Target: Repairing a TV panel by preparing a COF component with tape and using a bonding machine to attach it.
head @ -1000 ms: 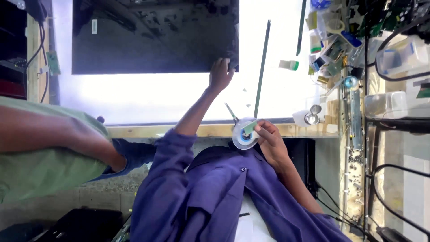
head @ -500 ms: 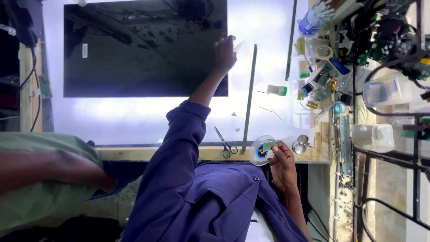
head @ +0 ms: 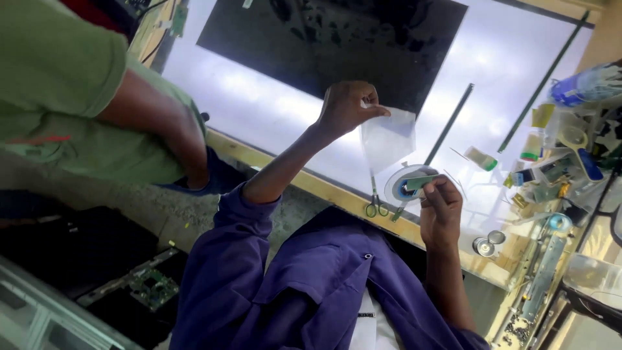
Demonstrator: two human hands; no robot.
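Note:
My left hand [head: 346,107] is raised over the lit white table [head: 259,110] and pinches the top corner of a small translucent white sheet [head: 387,137], which hangs down from it. My right hand [head: 440,210] grips a white tape roll with a blue core [head: 405,185], held just below the sheet near the table's wooden front edge. Both sleeves are purple. A large dark panel [head: 330,39] lies on the table beyond my left hand.
Scissors [head: 374,206] lie at the table edge by the roll. Two long dark strips [head: 447,126] [head: 541,78], a small green-capped bottle [head: 483,157] and round metal caps [head: 484,245] lie to the right, beside cluttered shelves. Another person's arm [head: 162,123] in a green shirt rests at left. A circuit board [head: 152,285] lies on the floor.
My left hand has come back from the dark panel's edge and now holds up the translucent sheet. My right hand still holds the tape roll. The view has swung closer.

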